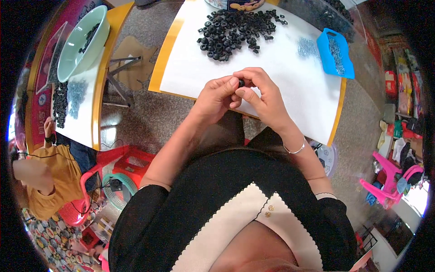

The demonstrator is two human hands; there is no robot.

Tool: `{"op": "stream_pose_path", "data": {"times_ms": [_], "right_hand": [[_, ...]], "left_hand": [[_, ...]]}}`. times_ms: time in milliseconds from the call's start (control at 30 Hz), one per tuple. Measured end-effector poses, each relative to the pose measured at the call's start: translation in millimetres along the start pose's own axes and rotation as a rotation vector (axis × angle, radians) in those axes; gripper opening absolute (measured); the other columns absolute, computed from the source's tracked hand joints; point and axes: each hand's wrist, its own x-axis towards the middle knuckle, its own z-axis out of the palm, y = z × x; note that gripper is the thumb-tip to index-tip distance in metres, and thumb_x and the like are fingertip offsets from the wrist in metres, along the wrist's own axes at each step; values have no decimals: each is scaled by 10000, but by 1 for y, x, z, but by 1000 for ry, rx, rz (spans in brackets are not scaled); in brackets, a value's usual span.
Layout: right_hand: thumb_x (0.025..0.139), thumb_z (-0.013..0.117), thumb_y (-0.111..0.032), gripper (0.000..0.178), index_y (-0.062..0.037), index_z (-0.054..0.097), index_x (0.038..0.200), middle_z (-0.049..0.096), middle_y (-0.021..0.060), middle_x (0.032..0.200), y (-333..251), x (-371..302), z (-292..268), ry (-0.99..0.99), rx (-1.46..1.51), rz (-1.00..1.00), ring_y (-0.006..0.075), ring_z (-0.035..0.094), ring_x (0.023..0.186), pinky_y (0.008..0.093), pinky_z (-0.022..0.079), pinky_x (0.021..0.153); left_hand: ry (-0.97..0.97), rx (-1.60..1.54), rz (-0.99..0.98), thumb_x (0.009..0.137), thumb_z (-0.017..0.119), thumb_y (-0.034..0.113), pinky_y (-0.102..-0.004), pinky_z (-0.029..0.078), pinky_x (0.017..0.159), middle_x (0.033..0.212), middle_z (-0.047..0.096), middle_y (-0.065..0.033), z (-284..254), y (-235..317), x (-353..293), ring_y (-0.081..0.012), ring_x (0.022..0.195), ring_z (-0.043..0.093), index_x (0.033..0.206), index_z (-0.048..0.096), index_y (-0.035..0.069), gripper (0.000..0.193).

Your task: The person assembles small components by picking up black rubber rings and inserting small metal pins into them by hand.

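Observation:
My left hand and my right hand meet over the near edge of the white-topped table. Pinched between the fingertips of both is a small round black part, mostly covered by fingers, so its exact kind does not show. Beyond my hands lies a loose pile of small black ring-like parts. To the right of the pile, small clear bluish pieces are spread on the white surface. Beside them, a blue tray holds more of these clear pieces.
A tin stands at the table's far edge. On the left, another table carries a pale green basin, black parts and clear pieces. A person in a mustard top sits there, near a red chair. Pink stools are at right.

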Motion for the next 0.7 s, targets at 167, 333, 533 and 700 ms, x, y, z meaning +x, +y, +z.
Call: {"op": "stream_pose_path", "data": {"times_ms": [167,333,533,700], "right_hand": [[812,614,-143,284,-29,595,1071,565,109,987,-5,1,-1,5,-16,20,216,567,890,314,466,821],[789,622,-111,264,-43,615,1045,585,130,1070,-9,0,-9,29,-260,-153,301,545,995,363,462,851],[769,632,-10,244,-46,629,1011,594,95,1013,-6,11,-30,64,-385,-265,251,571,920,332,467,819],[845,567,-80,175,-57,631,1006,623,65,933,-1,93,-123,502,-601,-315,173,594,841,279,468,751]], "left_hand": [[154,1,39,925,548,266,-204,361,532,846,584,-18,12,0,1,-67,643,469,1008,615,4,283],[144,80,14,941,520,238,-218,388,610,891,569,-24,14,-2,2,-80,711,478,1097,566,0,288],[5,31,58,955,481,265,-250,471,743,1070,553,-76,12,-2,-3,-127,849,537,1314,412,-17,462],[43,133,3,964,443,345,-256,468,688,1117,550,-108,11,-2,0,-126,823,540,1321,391,-16,511]]}}
